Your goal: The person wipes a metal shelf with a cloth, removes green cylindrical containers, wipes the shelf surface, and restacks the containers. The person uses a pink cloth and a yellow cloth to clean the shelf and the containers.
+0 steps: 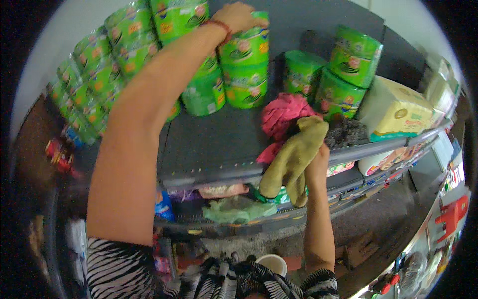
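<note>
My left hand reaches far up and grips the top of a green plastic-wrapped roll pack in a two-high column. Its fingers curl over the upper edge and are partly hidden. An olive-tan cloth hangs folded from my right hand, in front of the shelf's front edge. Right behind that cloth lies a crumpled pink cloth on the dark shelf. A dark grey fuzzy bundle sits just right of my right hand.
More green roll packs stand stacked at left; others stand at right beside a yellow-and-white tissue pack. The lower shelf holds a pale green plastic bag and other packages. A white bucket is below, near my body.
</note>
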### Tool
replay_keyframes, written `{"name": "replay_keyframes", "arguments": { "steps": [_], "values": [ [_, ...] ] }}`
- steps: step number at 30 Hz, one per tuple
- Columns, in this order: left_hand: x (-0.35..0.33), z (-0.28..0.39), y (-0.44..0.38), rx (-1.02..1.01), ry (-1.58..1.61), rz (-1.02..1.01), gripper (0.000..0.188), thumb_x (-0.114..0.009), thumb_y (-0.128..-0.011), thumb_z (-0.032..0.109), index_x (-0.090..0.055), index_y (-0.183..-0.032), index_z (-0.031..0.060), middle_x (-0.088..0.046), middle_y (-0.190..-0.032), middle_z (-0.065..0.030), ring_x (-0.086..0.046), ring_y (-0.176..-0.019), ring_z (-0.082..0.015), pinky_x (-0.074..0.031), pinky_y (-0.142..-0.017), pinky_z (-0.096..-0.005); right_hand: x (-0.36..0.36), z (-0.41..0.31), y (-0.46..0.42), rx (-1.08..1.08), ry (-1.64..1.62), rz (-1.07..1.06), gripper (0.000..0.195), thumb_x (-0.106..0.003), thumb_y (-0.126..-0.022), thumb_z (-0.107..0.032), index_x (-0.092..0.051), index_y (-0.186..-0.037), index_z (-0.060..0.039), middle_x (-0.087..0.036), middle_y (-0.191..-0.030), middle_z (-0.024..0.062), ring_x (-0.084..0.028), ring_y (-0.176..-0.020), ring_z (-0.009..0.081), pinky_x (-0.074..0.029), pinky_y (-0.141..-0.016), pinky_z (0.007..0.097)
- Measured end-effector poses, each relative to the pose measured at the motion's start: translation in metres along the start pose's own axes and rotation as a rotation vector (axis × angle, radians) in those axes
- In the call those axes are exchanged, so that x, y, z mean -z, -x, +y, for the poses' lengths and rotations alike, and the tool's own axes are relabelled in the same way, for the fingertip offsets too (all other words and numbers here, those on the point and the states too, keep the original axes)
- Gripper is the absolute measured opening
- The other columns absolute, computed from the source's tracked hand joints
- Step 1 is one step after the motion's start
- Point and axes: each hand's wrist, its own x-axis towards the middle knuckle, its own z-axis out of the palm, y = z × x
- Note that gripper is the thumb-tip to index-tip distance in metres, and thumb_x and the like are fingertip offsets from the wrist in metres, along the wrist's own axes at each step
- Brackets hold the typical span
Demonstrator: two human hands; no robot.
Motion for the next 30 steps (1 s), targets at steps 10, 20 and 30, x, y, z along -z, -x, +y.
{"name": "replay_keyframes", "arguments": {
  "steps": [10,20,30],
  "values": [
    [0.063,0.019,0.082,-0.154,0.205,0.097,0.085,-0.072,-0.078,0.052,-0.037,-0.14,0.0047,-0.042,-0.136,-0.0208,-0.042,-0.124,-0.0406,-0.04,-0.102,-0.047,0.004,0.005,-0.009,-0.121,-0.101,-0.033,0.026,-0.051,-0.095,-0.017,-0.062,-0.112,-0.0002,-0.068,-0.101,0.008,-0.063,-0.087,0.0154,-0.051,-0.078,0.0309],
    [0.034,0.017,0.343,-0.006,0.63,0.331,0.072,-0.074,-0.07,0.014,-0.049,-0.138,0.0092,-0.051,-0.136,-0.0137,-0.04,-0.132,-0.0311,-0.031,-0.112,-0.0421,-0.125,-0.105,0.029,0.298,-0.081,-0.464,0.029,-0.059,-0.092,-0.019,-0.063,-0.116,-0.004,-0.065,-0.115,0.0133,-0.061,-0.108,0.0251,-0.047,-0.093,0.0354],
    [-0.004,-0.298,0.467,0.765,0.522,-0.407,0.044,-0.07,-0.083,0.03,-0.06,-0.123,0.016,-0.052,-0.13,-0.0121,-0.051,-0.12,-0.0299,-0.038,-0.104,-0.0388,-0.026,-0.051,-0.045,0.598,1.094,-0.295,0.092,-0.075,-0.069,-0.055,-0.036,-0.146,-0.02,-0.033,-0.151,0.0143,-0.039,-0.133,0.0381,-0.038,-0.104,0.051]
  ]
}}
